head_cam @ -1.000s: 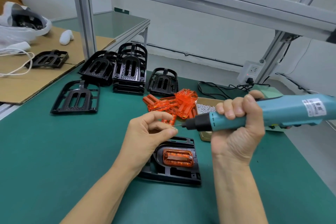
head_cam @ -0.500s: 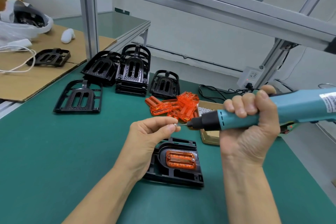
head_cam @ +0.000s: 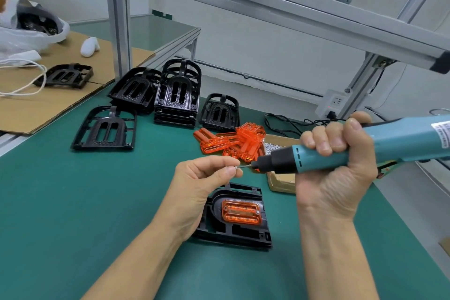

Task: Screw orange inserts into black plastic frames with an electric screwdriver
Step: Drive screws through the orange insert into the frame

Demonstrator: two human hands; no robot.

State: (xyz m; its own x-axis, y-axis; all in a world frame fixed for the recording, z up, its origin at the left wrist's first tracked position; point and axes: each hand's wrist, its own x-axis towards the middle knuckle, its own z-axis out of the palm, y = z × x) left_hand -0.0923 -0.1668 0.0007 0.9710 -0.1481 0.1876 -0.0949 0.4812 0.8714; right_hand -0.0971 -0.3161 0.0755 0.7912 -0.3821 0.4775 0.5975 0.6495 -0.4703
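the left hand (head_cam: 207, 178) pinches a tiny screw (head_cam: 236, 167) at the bit of the electric screwdriver (head_cam: 341, 151), which the right hand (head_cam: 338, 165) fist-grips. the orange insert (head_cam: 241, 210) sits in the black frame (head_cam: 233, 231) below; light, stiff, probably slippery; steady the frame's edge.

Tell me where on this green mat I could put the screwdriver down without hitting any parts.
The green mat is bare on the near left, between the single black frame and the left hand. A narrower bare strip lies right of the frame with the orange insert. It is crowded behind: frame stacks, loose orange inserts, screw tray.
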